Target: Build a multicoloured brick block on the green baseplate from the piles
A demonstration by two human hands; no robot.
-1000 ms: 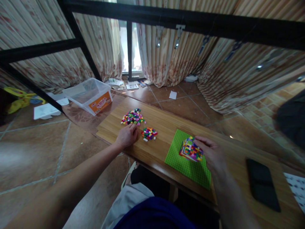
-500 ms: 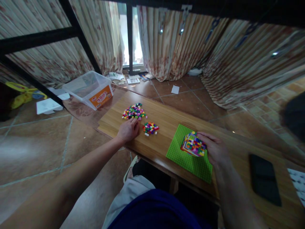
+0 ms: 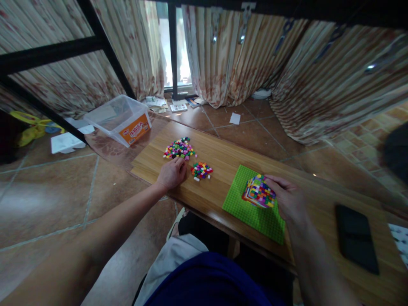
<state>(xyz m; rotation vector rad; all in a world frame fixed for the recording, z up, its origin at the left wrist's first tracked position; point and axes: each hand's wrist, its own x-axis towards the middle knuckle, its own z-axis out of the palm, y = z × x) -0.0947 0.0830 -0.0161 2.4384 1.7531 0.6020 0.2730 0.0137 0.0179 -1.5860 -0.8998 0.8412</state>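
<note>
A many-coloured block built of small toy bricks (image 3: 259,193) stands over the green studded baseplate (image 3: 236,199). My right hand (image 3: 287,195) grips its right side, thumb near the top edge and fingers behind, partly hidden. On the left, my left hand (image 3: 172,173) rests on the wooden table with its fingers curled in; whatever they may hold is hidden. Just beyond its fingertips lies a larger pile of loose bricks (image 3: 179,148). To its right is a smaller brick pile (image 3: 201,170), with a couple of white bricks at its near edge.
A black phone-like slab (image 3: 357,238) lies on the right of the table (image 3: 219,148). Past the table's left end stands a clear plastic bin (image 3: 117,123) with an orange label. A dark metal frame (image 3: 105,40) rises in front of the curtains.
The whole view has tilted downward slightly and then steadied. My left hand stays beside the piles, and my right hand keeps its hold on the brick block.
</note>
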